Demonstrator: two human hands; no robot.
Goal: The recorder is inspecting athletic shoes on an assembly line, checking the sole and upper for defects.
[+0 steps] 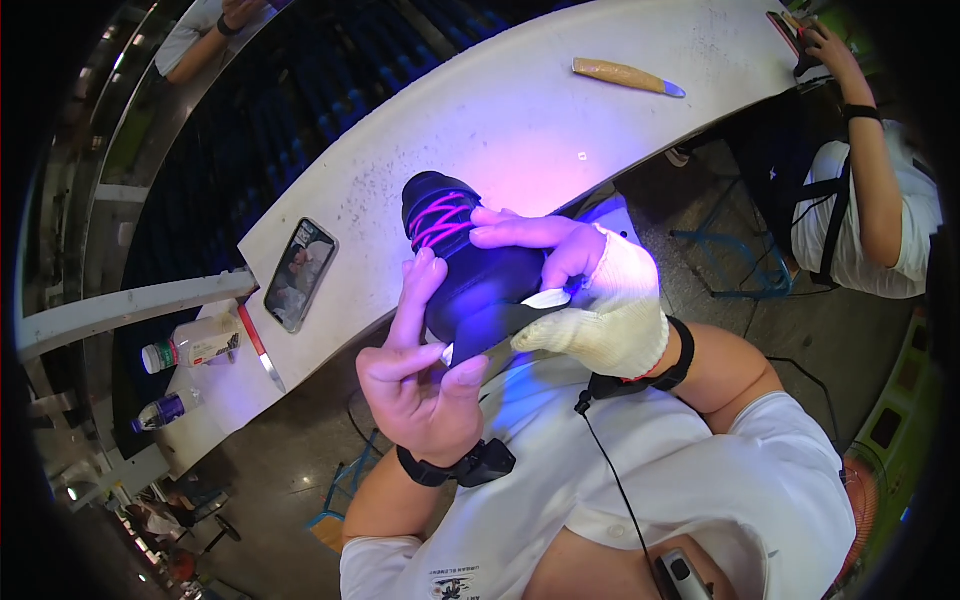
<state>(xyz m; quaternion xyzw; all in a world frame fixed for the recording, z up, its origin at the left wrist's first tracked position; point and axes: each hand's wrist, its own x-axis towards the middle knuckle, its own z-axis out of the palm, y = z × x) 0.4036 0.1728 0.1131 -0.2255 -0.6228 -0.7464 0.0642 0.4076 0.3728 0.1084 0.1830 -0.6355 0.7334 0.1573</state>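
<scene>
Both my hands hold a black shoe (490,280) in front of my chest, its ankle opening pointing away from me. Its crossed laces (440,218) look pink under the purple light. My bare left hand (425,385) is closed at the left side of the toe, fingers along the upper. My right hand (590,285) wears a cream knit glove (620,315) that leaves some fingers bare; it grips the shoe's right side. Between the hands, at the toe end, runs a dark strip (497,343) with white bits at both ends; whether it belongs to the shoe, I cannot tell.
On the white bench (480,110) lie a phone (302,275), a knife with a tan handle (630,77) and a red-handled blade (260,348). Two bottles (205,342) lie at left. A dark conveyor (310,90) runs beyond. A co-worker (860,190) sits at right.
</scene>
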